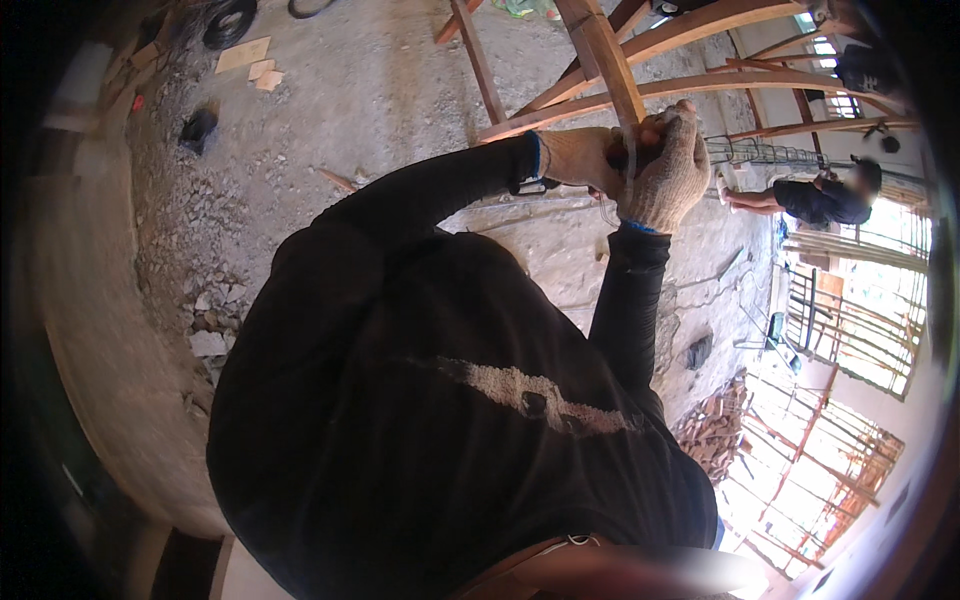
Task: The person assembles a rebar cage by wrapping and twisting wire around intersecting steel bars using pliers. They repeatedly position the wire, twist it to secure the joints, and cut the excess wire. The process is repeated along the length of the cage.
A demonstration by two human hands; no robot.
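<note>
Both of my hands wear pale knitted work gloves with blue cuffs and meet in front of the lower end of a wooden beam. My left hand reaches in from the left, its fingers curled in toward the right hand. My right hand is closed in a fist-like grip, knuckles up. A thin, clear, tube-like strip runs between them and bends below the left fingers. Something dark shows in the gap between the palms; its kind is hidden. Whether the beam touches my hands I cannot tell.
Long wooden beams form a frame at the upper right. A person in dark clothes is beyond it at the right. Broken rubble lies along the left wall. Black coiled hose and cardboard pieces lie at the upper left.
</note>
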